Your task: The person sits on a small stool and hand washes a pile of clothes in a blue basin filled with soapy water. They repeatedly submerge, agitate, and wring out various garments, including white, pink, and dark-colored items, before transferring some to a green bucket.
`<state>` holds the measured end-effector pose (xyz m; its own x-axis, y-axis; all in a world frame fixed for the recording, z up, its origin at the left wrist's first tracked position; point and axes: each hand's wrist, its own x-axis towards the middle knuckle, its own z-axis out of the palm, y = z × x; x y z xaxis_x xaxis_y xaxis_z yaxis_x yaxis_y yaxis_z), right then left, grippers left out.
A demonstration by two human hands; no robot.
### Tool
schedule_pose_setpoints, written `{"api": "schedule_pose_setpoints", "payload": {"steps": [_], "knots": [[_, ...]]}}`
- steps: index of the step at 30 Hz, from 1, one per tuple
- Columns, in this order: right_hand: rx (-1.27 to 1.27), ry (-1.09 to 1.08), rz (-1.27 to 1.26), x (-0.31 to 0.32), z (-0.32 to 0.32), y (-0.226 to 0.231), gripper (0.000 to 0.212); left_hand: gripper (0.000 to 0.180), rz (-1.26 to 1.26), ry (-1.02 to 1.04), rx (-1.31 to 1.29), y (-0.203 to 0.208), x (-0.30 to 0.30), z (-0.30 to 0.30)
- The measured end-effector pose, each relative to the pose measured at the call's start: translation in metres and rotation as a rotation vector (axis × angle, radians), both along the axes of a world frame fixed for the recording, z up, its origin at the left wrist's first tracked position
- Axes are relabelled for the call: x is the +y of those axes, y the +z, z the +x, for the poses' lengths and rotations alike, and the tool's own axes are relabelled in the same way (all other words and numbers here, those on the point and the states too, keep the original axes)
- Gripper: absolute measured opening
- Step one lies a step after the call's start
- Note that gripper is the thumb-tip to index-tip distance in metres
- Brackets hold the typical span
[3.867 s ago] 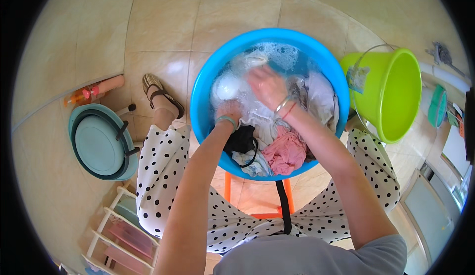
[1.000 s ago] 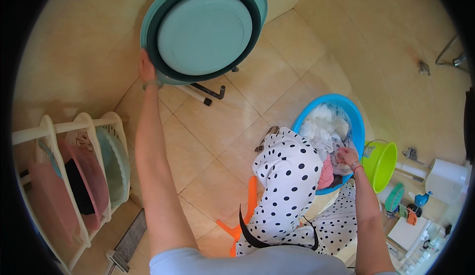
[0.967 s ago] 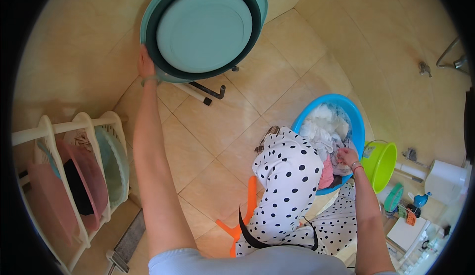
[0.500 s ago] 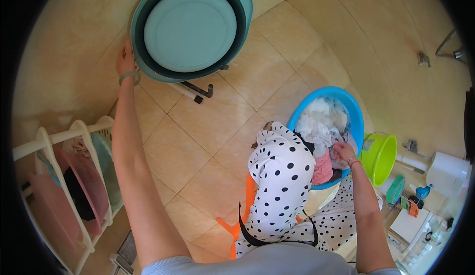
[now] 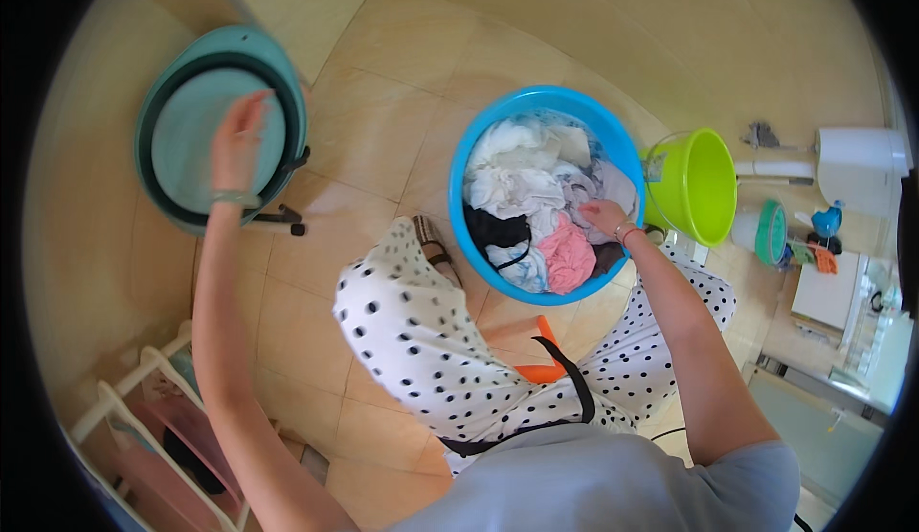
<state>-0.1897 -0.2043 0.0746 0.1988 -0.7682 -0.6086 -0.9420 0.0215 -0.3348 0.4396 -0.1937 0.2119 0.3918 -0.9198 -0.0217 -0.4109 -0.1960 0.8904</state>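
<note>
A bright blue tub (image 5: 459, 163) full of laundry stands on the floor between my knees. At its right side my right hand (image 5: 606, 216) is closed on a pale grey garment (image 5: 580, 190). Beside that garment lie a crumpled pink cloth (image 5: 567, 256), white clothes (image 5: 522, 187) and a black piece with a thin strap (image 5: 496, 228). My left hand (image 5: 236, 149) is blurred and raised in front of a round teal basin (image 5: 172, 197). Its fingers look stretched out, with nothing seen in them. The basin leans near the wall at the far left.
A lime green bucket (image 5: 704, 187) stands right of the tub. At lower left a white rack (image 5: 115, 403) holds pink basins. An orange stool (image 5: 543, 371) is under me. Bottles, brushes and a white container (image 5: 862, 173) line the right side.
My left hand has come off the basin's rim. The view has turned, so the basin appears lower left and the tub nearer the middle. My right hand stays on the laundry.
</note>
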Motion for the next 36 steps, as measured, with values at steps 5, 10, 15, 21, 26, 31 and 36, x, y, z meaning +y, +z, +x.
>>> {"api": "schedule_pose_setpoints", "payload": {"steps": [5,10,15,21,26,31,36], "knots": [[-0.089,-0.084,-0.139,-0.023,-0.006,-0.016,0.034,0.038,0.177,-0.909,-0.401,-0.050,-0.063,-0.185],[-0.207,-0.051,-0.276,-0.061,-0.001,-0.051,0.049,0.051,0.370,-1.138,-0.713,-0.145,-0.099,-0.323],[-0.074,0.017,-0.410,-0.093,0.015,-0.076,0.058,0.064,0.479,-1.080,-0.894,-0.183,-0.106,-0.395],[-0.072,-0.075,-0.103,-0.093,-0.003,-0.154,0.049,0.079,0.704,-1.072,-0.918,-0.224,-0.093,-0.428],[0.056,0.105,0.301,-0.105,0.000,-0.170,0.051,0.081,0.785,-1.068,-0.910,-0.242,-0.092,-0.424],[-0.039,-0.405,0.227,-0.094,-0.012,-0.169,0.056,0.060,0.936,-1.178,-0.781,-0.258,-0.092,-0.433],[-0.704,-0.874,0.008,-0.061,-0.020,-0.126,0.049,0.046,0.820,-1.206,-0.830,-0.254,-0.070,-0.426]]}}
